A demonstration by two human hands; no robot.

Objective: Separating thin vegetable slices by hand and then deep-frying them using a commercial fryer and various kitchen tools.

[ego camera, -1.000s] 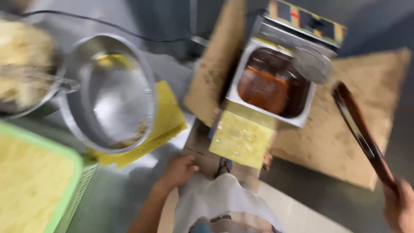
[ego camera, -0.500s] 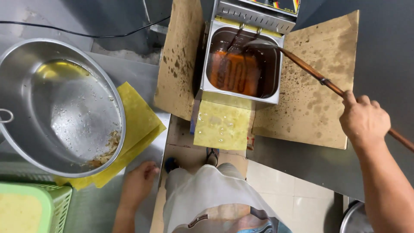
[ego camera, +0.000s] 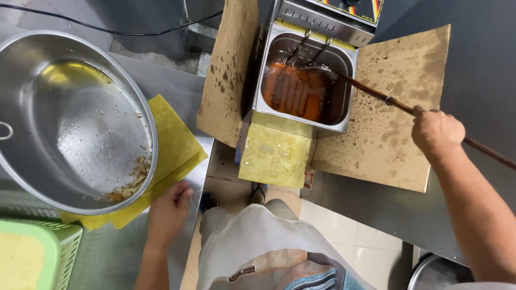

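We held the long wooden-handled skimmer in our right hand, fingers wrapped tight around the shaft, and its head sat up and to the left of that grip, dipped into the oil of the small electric fryer. The handle's long axis ran diagonally, from the fryer basin down toward the lower right, past our fist. Our left hand was well apart from it, resting flat and empty, fingers loosely spread, on the yellow sheets beneath the big steel bowl. We counted one skimmer, one fryer, one bowl, one green crate, and two splattered cardboard panels flanking the fryer.
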